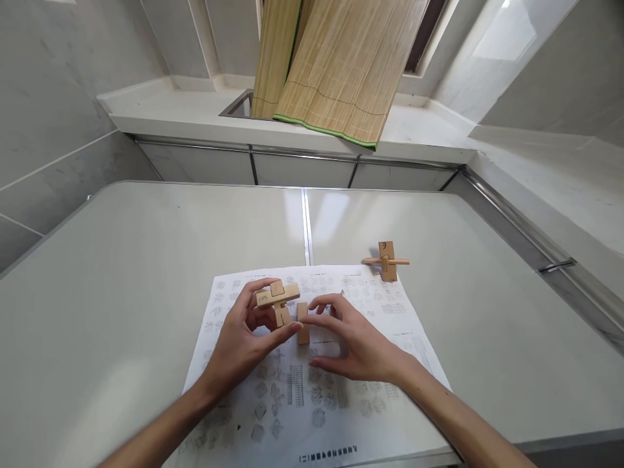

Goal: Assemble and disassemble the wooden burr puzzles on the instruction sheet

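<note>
My left hand (247, 335) is closed around a small assembly of interlocking wooden puzzle pieces (277, 297), raised over the printed sheet. One piece bears a handwritten "3". A plain wooden block (303, 333) with a notch stands out just right of my left thumb tip; whether the thumb touches it I cannot tell. From the right, my right hand (348, 338) reaches toward this block. Its thumb and fingers are spread, and the index fingertip overlaps the block's edge. Contact there is unclear.
Under both hands lies a paper sheet (234, 429) printed with puzzle diagrams. Another wooden cross-shaped assembly (387, 261) rests at its upper right corner. The white table (121, 292) has a seam down its middle. Beyond it, a bamboo mat (341, 71) hangs over a counter with a sink (237, 106).
</note>
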Demonstrator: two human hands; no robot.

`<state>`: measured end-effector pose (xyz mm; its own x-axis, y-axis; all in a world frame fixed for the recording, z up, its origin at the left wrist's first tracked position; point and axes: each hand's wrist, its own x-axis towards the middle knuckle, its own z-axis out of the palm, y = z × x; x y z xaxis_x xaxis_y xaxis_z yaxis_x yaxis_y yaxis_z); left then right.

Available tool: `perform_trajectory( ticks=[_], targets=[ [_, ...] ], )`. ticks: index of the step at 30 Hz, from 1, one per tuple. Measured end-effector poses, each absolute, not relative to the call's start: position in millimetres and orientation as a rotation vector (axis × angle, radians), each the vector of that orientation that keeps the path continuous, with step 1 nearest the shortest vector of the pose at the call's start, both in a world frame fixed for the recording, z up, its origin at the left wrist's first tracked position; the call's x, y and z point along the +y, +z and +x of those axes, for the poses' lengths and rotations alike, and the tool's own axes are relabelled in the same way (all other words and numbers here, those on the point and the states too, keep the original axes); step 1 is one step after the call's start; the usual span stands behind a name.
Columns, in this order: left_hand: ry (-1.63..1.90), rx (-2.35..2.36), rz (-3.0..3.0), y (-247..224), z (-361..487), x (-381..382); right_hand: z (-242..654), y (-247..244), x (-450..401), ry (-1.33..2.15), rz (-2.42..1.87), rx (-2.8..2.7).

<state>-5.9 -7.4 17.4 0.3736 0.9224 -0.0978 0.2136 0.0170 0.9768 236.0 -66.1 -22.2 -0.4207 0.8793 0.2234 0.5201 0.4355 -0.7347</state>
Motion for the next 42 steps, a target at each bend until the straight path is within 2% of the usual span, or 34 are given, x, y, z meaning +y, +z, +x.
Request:
perform_trajectory(
  ticks=[10,16,26,42],
  targets=[
    [0.737,1.034,1.515,19,-4,-10,236,-22,-65,0.619,-1.151,-2.217],
    [0.700,1.013,1.582,15,-3,-11,237,-25,-64,0.615,-1.153,-1.957],
    [0.593,0.982,1.546,8,5,-16,229,-20,-71,0.355,-0.993,-1.904],
    [0.572,0.880,1.452,3,13,-27,226,-23,-73,-0.012,-0.985,-2.007]
  ],
)
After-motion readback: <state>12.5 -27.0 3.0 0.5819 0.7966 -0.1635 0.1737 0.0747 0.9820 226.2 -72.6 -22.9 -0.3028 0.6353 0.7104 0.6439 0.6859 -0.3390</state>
